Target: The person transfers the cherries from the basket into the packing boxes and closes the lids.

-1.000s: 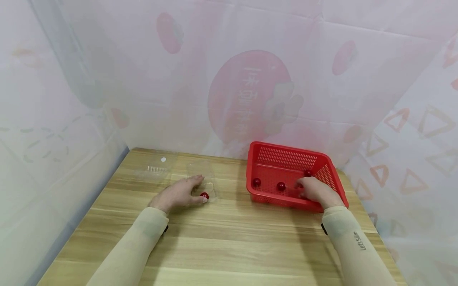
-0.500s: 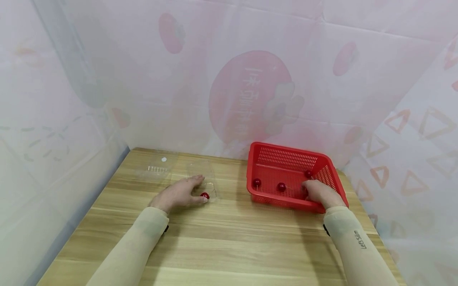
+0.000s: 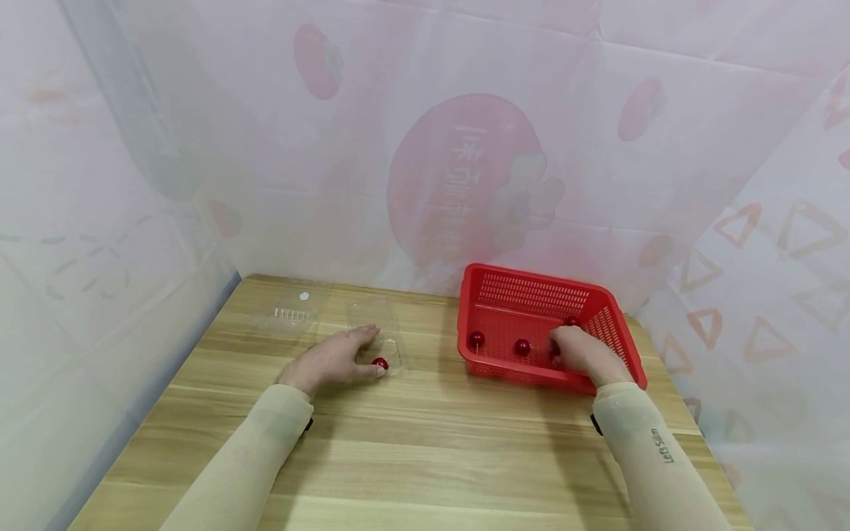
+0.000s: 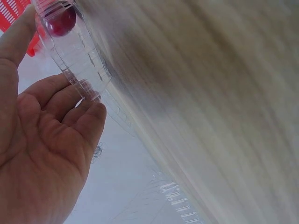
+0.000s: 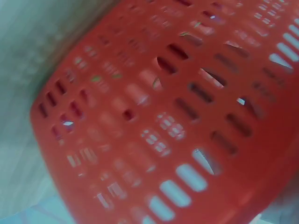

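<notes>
My left hand (image 3: 332, 358) holds a clear plastic box (image 3: 392, 346) on the table, thumb at its near end and fingers along its side. A red cherry (image 3: 380, 363) lies in the box by the thumb; the left wrist view shows this cherry (image 4: 60, 21) through the clear wall. My right hand (image 3: 584, 352) reaches down into a red plastic basket (image 3: 468, 310), fingers bent downward, and what they touch is hidden. In the basket are a cherry (image 3: 477, 338) at the left, another cherry (image 3: 522, 346) near the fingertips and a partly covered cherry (image 3: 571, 321) behind the hand.
A clear plastic piece (image 3: 292, 313) with ridges and a white round spot lies left of the box. The wooden table (image 3: 425, 442) meets a printed cloth wall (image 3: 332, 184) at the back. Slotted basket wall (image 5: 187, 107) fills most of the right wrist view.
Inside the basket my right hand has shifted slightly right, then back left towards the middle cherry, now partly covering the back cherry. The left hand and the box have stayed put.
</notes>
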`<state>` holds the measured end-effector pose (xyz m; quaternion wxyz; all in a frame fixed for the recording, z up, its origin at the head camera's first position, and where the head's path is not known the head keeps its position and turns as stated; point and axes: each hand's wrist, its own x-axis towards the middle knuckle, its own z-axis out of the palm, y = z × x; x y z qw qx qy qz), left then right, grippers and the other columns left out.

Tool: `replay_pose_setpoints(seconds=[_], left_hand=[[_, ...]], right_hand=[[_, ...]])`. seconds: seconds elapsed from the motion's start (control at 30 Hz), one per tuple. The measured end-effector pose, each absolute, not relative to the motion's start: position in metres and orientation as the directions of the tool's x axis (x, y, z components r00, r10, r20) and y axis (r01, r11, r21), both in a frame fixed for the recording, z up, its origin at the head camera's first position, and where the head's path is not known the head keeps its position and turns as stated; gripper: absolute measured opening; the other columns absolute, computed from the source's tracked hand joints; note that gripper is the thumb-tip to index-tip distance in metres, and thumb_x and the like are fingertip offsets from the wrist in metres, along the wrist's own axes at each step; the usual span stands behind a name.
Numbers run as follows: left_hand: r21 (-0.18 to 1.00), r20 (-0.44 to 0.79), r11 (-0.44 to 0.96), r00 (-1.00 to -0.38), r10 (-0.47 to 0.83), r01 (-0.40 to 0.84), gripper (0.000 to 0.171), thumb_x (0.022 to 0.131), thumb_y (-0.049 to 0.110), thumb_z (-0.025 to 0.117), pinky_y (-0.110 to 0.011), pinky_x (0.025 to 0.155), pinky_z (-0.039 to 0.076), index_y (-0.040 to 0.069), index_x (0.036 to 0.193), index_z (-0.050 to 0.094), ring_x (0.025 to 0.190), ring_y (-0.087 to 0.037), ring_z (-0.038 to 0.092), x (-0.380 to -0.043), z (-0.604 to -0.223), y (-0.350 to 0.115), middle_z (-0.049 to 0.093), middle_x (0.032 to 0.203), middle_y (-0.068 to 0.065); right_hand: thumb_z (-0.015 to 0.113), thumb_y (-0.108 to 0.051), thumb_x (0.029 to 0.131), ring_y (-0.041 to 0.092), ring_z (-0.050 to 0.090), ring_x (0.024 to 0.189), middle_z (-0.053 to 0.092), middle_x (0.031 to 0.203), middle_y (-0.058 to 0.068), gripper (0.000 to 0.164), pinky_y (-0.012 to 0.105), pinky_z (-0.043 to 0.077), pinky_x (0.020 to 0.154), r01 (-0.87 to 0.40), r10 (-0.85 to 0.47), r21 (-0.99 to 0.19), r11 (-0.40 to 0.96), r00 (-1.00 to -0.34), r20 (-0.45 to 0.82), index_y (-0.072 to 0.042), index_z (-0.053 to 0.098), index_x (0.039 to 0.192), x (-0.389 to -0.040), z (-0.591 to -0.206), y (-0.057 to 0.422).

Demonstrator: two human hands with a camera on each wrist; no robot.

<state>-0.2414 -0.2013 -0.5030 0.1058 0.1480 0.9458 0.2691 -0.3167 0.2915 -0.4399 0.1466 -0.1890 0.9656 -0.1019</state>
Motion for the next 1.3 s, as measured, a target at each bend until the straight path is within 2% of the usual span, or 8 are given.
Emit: replay_pose_setpoints(seconds=[0.33, 0.53, 0.67, 0.83, 0.97, 1.1, 1.3], left_hand=[[0.543, -0.124, 0.813, -0.937, 0.326, 0.211, 0.095, 0.11, 0.048, 0.084, -0.063, 0.149, 0.032, 0.003, 0.182, 0.04, 0.179, -0.044, 0.037, -0.241, -0.503, -0.202, 0.039, 0.192, -0.017], [0.548, -0.126, 0.81, -0.937, 0.326, 0.209, 0.095, 0.111, 0.048, 0.083, -0.063, 0.149, 0.031, 0.004, 0.183, 0.038, 0.18, -0.043, 0.035, -0.241, -0.504, -0.202, 0.038, 0.192, -0.016], [0.548, -0.129, 0.812, -0.939, 0.319, 0.201, 0.095, 0.111, 0.048, 0.083, -0.063, 0.15, 0.03, 0.005, 0.183, 0.038, 0.181, -0.043, 0.035, -0.24, -0.504, -0.201, 0.038, 0.192, -0.015], [0.55, -0.127, 0.811, -0.94, 0.317, 0.199, 0.095, 0.111, 0.048, 0.083, -0.063, 0.149, 0.03, 0.005, 0.183, 0.038, 0.18, -0.043, 0.035, -0.24, -0.504, -0.202, 0.039, 0.192, -0.015], [0.551, -0.122, 0.809, -0.939, 0.321, 0.205, 0.095, 0.111, 0.047, 0.084, -0.063, 0.149, 0.031, 0.004, 0.182, 0.039, 0.18, -0.043, 0.036, -0.24, -0.504, -0.202, 0.04, 0.191, -0.016], [0.541, -0.109, 0.811, -0.937, 0.331, 0.224, 0.095, 0.11, 0.047, 0.084, -0.063, 0.148, 0.033, 0.002, 0.181, 0.04, 0.178, -0.044, 0.039, -0.241, -0.504, -0.202, 0.042, 0.19, -0.018], [0.542, -0.096, 0.806, -0.936, 0.339, 0.237, 0.095, 0.11, 0.046, 0.085, -0.063, 0.148, 0.034, 0.0, 0.18, 0.042, 0.177, -0.045, 0.041, -0.241, -0.503, -0.202, 0.043, 0.189, -0.02]], right_hand=[[0.077, 0.005, 0.104, 0.021, 0.066, 0.092, 0.075, 0.093, 0.005, 0.014, 0.039, 0.063, 0.089, -0.39, -0.446, -0.276, 0.879, -0.876, -0.182, -0.007, 0.082, 0.105, -0.311, -0.429, 0.262], [0.082, 0.003, 0.104, 0.024, 0.075, 0.098, 0.083, 0.102, 0.009, 0.008, 0.051, 0.07, 0.1, -0.516, -0.543, -0.196, 0.834, -0.831, -0.121, -0.004, 0.083, 0.109, -0.314, -0.427, 0.244], [0.083, 0.002, 0.105, 0.025, 0.074, 0.098, 0.081, 0.101, 0.01, 0.006, 0.051, 0.069, 0.098, -0.557, -0.577, -0.179, 0.811, -0.811, -0.097, -0.004, 0.081, 0.107, -0.315, -0.427, 0.233], [0.083, -0.002, 0.107, 0.022, 0.07, 0.099, 0.077, 0.106, 0.007, 0.008, 0.047, 0.069, 0.097, -0.545, -0.566, -0.181, 0.819, -0.82, -0.091, -0.007, 0.08, 0.113, -0.313, -0.425, 0.22], [0.084, -0.004, 0.107, 0.023, 0.069, 0.104, 0.078, 0.114, 0.008, 0.016, 0.047, 0.07, 0.103, -0.517, -0.542, -0.201, 0.832, -0.835, -0.098, -0.009, 0.08, 0.121, -0.31, -0.422, 0.211], [0.083, -0.003, 0.107, 0.024, 0.072, 0.108, 0.078, 0.118, 0.008, 0.019, 0.048, 0.07, 0.106, -0.529, -0.555, -0.221, 0.82, -0.829, -0.075, -0.008, 0.08, 0.125, -0.308, -0.42, 0.203], [0.083, -0.001, 0.107, 0.022, 0.073, 0.106, 0.077, 0.118, 0.008, 0.019, 0.045, 0.071, 0.103, -0.546, -0.571, -0.249, 0.8, -0.82, -0.038, -0.005, 0.081, 0.126, -0.304, -0.418, 0.192]])
